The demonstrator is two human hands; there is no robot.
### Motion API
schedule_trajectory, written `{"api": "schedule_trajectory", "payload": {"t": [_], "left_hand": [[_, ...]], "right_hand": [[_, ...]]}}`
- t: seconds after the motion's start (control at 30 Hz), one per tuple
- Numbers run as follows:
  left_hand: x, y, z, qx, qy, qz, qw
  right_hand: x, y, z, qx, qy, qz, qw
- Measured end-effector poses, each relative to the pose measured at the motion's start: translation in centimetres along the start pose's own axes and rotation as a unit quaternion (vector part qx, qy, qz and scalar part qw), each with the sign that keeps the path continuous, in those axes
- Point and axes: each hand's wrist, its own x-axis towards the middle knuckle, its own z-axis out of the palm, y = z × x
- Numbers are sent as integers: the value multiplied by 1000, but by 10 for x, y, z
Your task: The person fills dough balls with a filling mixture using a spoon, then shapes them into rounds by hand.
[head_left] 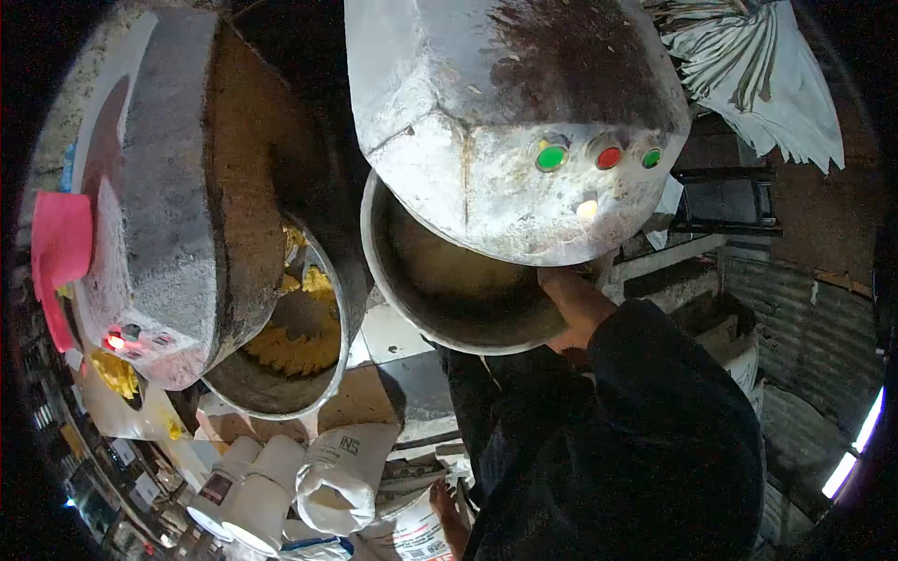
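Note:
My right hand [582, 313], at the end of a long black sleeve [673, 383], is at the right side of a metal mixing bowl [444, 335]. It is closed over the rim, with part of the hand inside and part below the edge; some fingers are hidden. Brownish material coats the inside of this bowl. Above the bowl sits the flour-dusted head of a mixer [552, 210], with green and red buttons on its front. My left hand does not show. Low in the picture is what looks like a bare foot [449, 512].
Left stands a second mixer [168, 234] with a red light, its bowl [329, 397] holding yellow dough [295, 346]. A pink plastic container [64, 238] rests by it. White buckets [253, 510] and a sack [351, 458] stand below. Stacked white sacks [758, 75] hang upper right.

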Motion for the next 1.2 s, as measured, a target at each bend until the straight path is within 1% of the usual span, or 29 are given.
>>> {"api": "schedule_trajectory", "payload": {"t": [0.07,0.1,0.13,0.17,0.2,0.23,0.27,0.3,0.33,0.37,0.4,0.43,0.47,0.5,0.53,0.57,0.6,0.63,0.67,0.7,0.73,0.87,0.97,1.1,1.2], "left_hand": [[2,-9,1,-89,-11,-23,996],[18,-26,-8,-90,-60,-19,994],[33,-46,-16,-88,-61,-22,994],[47,-64,-19,81,-49,154,983],[50,-70,-17,244,-32,322,914],[55,-69,-23,244,-32,322,914],[58,-61,-29,161,-114,249,948],[58,-57,-31,73,-193,170,963],[47,-52,-27,72,-193,171,964],[30,-42,-21,105,-130,192,967],[19,-34,-14,136,-67,213,965],[20,-22,-15,-108,-79,8,991],[19,-23,-13,-111,-79,10,991],[20,-21,-12,40,-63,112,991],[20,-20,-11,189,-44,210,958],[19,-17,-9,188,-43,213,958],[17,-17,-8,73,-42,134,987],[14,-17,-8,-44,-41,52,997],[8,-18,-3,-46,-41,52,997],[2,-24,0,-57,-52,78,994],[-1,-27,3,-68,-61,104,990],[6,-19,7,-53,-75,113,989],[2,-21,7,-36,-85,119,989],[3,-14,11,-17,-101,137,985],[1,-8,2,3,-105,151,983]], "right_hand": [[3,5,2,7,7,3,1000],[8,3,-2,9,13,4,1000],[13,-6,-4,12,17,5,1000],[15,-16,-15,14,21,4,1000],[21,-26,-17,16,27,2,1000],[23,-16,-19,20,33,0,999],[15,-19,-16,23,39,-2,999],[7,-12,-13,25,46,-5,999],[9,-11,-18,29,53,-8,998],[6,-20,-18,32,61,-11,998],[11,-11,-22,35,71,-15,997],[16,-13,-26,38,79,-18,996],[13,-5,-27,41,88,-22,995],[20,-13,-32,45,97,-25,994],[16,-13,-32,49,106,-28,993],[15,-13,-32,53,114,-31,992],[17,-14,-33,57,122,-34,990],[18,-12,-32,60,129,-37,989],[14,-11,-28,62,136,-40,988],[23,-8,-27,63,142,-43,987],[13,4,-18,65,148,-46,986],[28,-10,-27,75,176,-54,980],[10,15,-25,82,193,-61,976],[13,10,-47,93,226,-70,967],[-7,5,-50,110,246,-79,960]]}}
